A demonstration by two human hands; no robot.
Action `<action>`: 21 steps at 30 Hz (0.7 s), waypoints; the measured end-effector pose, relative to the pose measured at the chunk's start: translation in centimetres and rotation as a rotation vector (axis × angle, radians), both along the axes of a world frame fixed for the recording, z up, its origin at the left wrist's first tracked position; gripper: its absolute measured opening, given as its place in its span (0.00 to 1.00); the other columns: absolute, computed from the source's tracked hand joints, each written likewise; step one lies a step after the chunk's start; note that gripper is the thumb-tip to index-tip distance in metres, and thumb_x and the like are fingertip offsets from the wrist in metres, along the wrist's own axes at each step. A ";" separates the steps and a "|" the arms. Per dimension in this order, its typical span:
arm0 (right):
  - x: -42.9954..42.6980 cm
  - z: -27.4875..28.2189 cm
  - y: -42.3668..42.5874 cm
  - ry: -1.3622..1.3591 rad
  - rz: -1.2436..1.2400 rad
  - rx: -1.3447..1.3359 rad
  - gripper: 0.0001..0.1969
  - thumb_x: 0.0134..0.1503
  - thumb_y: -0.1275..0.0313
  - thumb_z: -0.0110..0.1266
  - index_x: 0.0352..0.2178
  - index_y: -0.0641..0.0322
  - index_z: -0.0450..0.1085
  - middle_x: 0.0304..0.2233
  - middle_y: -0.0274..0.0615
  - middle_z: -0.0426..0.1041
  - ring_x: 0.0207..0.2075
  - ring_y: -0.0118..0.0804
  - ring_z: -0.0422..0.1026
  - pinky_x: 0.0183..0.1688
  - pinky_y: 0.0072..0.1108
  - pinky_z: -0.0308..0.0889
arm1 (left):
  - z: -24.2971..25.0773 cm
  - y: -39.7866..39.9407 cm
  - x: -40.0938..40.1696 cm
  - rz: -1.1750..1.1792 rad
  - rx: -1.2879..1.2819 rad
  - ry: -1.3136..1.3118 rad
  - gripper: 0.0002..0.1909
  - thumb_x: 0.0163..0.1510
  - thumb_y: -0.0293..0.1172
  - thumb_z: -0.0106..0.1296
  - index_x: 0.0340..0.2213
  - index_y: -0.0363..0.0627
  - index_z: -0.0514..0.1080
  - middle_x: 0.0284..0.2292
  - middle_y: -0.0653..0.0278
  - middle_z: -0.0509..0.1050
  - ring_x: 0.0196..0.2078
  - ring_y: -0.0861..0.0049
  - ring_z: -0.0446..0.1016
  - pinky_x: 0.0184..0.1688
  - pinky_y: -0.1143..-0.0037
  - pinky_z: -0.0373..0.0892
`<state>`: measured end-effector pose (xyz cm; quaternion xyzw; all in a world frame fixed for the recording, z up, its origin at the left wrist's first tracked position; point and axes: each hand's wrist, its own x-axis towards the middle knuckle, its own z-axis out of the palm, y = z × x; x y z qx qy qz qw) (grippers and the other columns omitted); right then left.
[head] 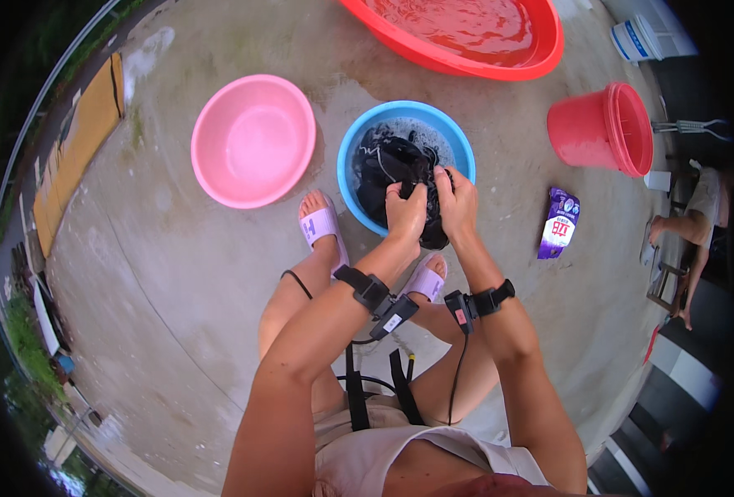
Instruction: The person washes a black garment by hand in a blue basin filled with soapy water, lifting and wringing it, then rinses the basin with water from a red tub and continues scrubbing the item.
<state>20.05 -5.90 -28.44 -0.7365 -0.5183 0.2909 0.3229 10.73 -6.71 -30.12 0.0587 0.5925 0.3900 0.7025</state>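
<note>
A round blue plastic basin (346,180) holds sudsy water and wet black cloth (398,158). At the basin's near right side, my left hand (406,214) grips a bunched part of the cloth. My right hand (457,202) pinches the same bunch just beside it, the two hands almost touching. Part of the black cloth hangs below my hands over the near rim. The fingertips are partly hidden in the folds. Both forearms wear black straps with small wired devices.
An empty pink basin (254,141) stands left, a large red tub (466,65) of water beyond. To the right are a tipped red bucket (581,127), a purple packet (558,223) and a white bucket (634,40). Another person (693,227) sits far right. My slippered feet flank the basin's near side.
</note>
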 end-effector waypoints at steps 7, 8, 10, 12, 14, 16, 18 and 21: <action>5.4 -6.4 -0.5 -0.125 0.049 -0.151 0.14 0.60 0.64 0.44 0.40 0.62 0.71 0.31 0.55 0.75 0.34 0.50 0.75 0.36 0.32 0.67 | 1.3 0.8 0.2 -0.211 0.306 0.338 0.28 0.47 0.35 0.55 0.47 0.35 0.61 0.39 0.48 0.71 0.40 0.66 0.72 0.43 0.71 0.69; 7.1 -8.3 -0.8 -0.068 0.043 -0.181 0.17 0.60 0.61 0.45 0.44 0.60 0.69 0.35 0.51 0.76 0.36 0.47 0.75 0.38 0.32 0.68 | 1.3 0.1 0.0 -0.332 0.461 0.500 0.27 0.47 0.34 0.55 0.48 0.37 0.62 0.40 0.44 0.70 0.41 0.60 0.72 0.44 0.68 0.68; 11.1 -8.0 0.4 0.281 -0.125 -0.421 0.25 0.59 0.57 0.48 0.52 0.61 0.65 0.41 0.40 0.76 0.42 0.37 0.74 0.45 0.30 0.67 | 2.4 -0.8 0.5 -0.581 0.596 0.630 0.26 0.47 0.32 0.54 0.49 0.42 0.62 0.41 0.38 0.67 0.42 0.48 0.71 0.45 0.62 0.68; 6.1 -2.3 1.6 0.814 -0.159 -0.481 0.32 0.56 0.53 0.52 0.55 0.67 0.62 0.46 0.43 0.73 0.49 0.37 0.70 0.53 0.27 0.62 | 3.1 -1.5 -0.9 -0.811 0.562 0.653 0.26 0.47 0.30 0.54 0.50 0.45 0.63 0.40 0.39 0.65 0.44 0.41 0.69 0.46 0.58 0.67; 6.6 -5.8 1.0 0.452 0.161 -0.334 0.32 0.55 0.54 0.56 0.53 0.67 0.63 0.49 0.44 0.71 0.50 0.36 0.68 0.55 0.26 0.60 | 2.6 -3.1 0.3 -0.974 0.599 0.645 0.28 0.46 0.28 0.53 0.51 0.44 0.64 0.41 0.38 0.65 0.45 0.41 0.68 0.48 0.58 0.67; 2.2 -4.7 0.6 0.435 0.076 -0.480 0.23 0.53 0.63 0.60 0.47 0.67 0.68 0.41 0.41 0.74 0.41 0.33 0.72 0.48 0.25 0.65 | 0.2 -3.8 -0.8 -1.137 0.450 0.548 0.29 0.45 0.32 0.55 0.52 0.43 0.65 0.43 0.36 0.67 0.47 0.41 0.68 0.50 0.60 0.66; 3.8 -6.2 0.9 0.474 -0.013 -0.487 0.19 0.53 0.66 0.59 0.44 0.67 0.71 0.36 0.39 0.76 0.36 0.30 0.73 0.42 0.23 0.67 | -1.5 -2.9 -1.1 -1.051 0.464 0.425 0.30 0.45 0.36 0.56 0.51 0.44 0.66 0.43 0.35 0.67 0.48 0.41 0.67 0.51 0.61 0.66; 1.7 0.1 2.1 0.643 -0.041 -0.227 0.15 0.57 0.69 0.54 0.43 0.67 0.72 0.36 0.36 0.76 0.36 0.26 0.73 0.40 0.19 0.67 | -1.4 1.1 -2.3 -0.653 0.334 0.646 0.27 0.47 0.47 0.55 0.39 0.32 0.70 0.41 0.36 0.72 0.46 0.53 0.72 0.48 0.67 0.67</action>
